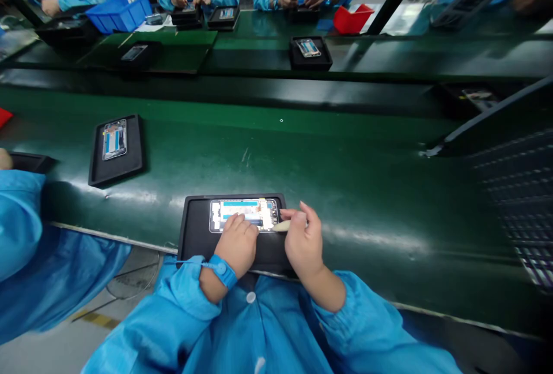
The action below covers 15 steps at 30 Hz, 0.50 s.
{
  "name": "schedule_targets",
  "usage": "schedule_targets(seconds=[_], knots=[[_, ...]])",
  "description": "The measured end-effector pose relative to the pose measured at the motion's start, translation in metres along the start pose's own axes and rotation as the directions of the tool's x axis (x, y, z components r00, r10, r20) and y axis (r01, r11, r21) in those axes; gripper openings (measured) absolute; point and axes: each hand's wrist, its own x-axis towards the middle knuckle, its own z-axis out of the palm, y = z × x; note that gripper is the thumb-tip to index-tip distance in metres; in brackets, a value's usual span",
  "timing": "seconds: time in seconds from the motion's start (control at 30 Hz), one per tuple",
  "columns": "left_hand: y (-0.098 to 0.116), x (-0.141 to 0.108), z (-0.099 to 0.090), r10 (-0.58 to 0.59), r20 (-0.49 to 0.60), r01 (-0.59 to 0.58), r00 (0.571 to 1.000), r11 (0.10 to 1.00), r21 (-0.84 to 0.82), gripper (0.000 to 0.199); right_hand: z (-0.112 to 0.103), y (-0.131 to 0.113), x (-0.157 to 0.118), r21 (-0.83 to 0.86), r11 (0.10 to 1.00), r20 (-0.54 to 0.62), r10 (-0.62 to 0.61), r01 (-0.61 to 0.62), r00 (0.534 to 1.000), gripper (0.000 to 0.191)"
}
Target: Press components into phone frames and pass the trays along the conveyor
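Observation:
An opened phone (244,210) with blue strips and bright metal parts lies in a black tray (196,238) at the bench's near edge. My left hand (237,241), with a blue strap at the wrist, rests on the phone's lower edge, fingers together; whether it grips the phone cannot be made out. In my right hand (304,235) is a pale pointed tool (282,226), held between thumb and fingers. The tool's tip touches or hovers just over the phone's right end.
Another black tray (133,158) with an opened phone stands to the left on the green bench (345,172). A co-worker's sleeve (19,218) is at far left. Across the bench, people work near a blue bin (121,14) and a red bin (352,19). A dark rack (514,189) stands right.

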Motion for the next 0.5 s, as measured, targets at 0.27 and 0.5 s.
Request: schedule_targets(seconds=[0.27,0.5], knots=[[0.003,-0.001,0.000,-0.006,0.013,0.006,1.000,1.000,0.024,0.018,0.002,0.011,-0.006,-0.084,0.961,0.063,-0.258,0.263,0.964,0.022],[0.003,-0.001,-0.001,-0.011,0.040,0.010,0.999,1.000,0.014,0.019,0.001,-0.005,-0.001,-0.218,0.930,0.272,-0.232,0.294,0.934,0.022]])
